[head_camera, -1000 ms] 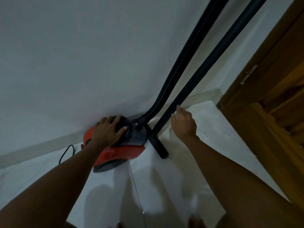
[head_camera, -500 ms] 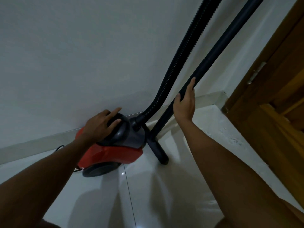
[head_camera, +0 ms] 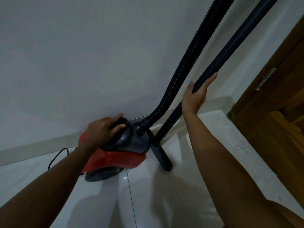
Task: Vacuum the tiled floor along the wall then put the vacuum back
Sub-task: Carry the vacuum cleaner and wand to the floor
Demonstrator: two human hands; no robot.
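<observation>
A red and grey canister vacuum [head_camera: 115, 160] stands on the white tiled floor [head_camera: 164, 203] against the wall's skirting [head_camera: 32, 148]. My left hand [head_camera: 102, 130] grips its black carry handle on top, index finger and thumb either side of it. A ribbed black hose [head_camera: 189, 63] rises from the vacuum's front out of the top of the frame. Beside it the black wand [head_camera: 238, 35] leans upright, its floor nozzle [head_camera: 162, 159] on the tiles. My right hand [head_camera: 195, 96] lies flat along the wand with straight fingers, thumb on the other side.
A black power cord [head_camera: 57, 155] loops on the floor left of the vacuum. A brown wooden door frame [head_camera: 279, 96] with a metal latch plate fills the right edge. The plain white wall [head_camera: 82, 55] runs behind everything.
My right hand has slid from the wand's lower end up along the tube. My left hand has shifted from lying on the vacuum's top to holding its handle.
</observation>
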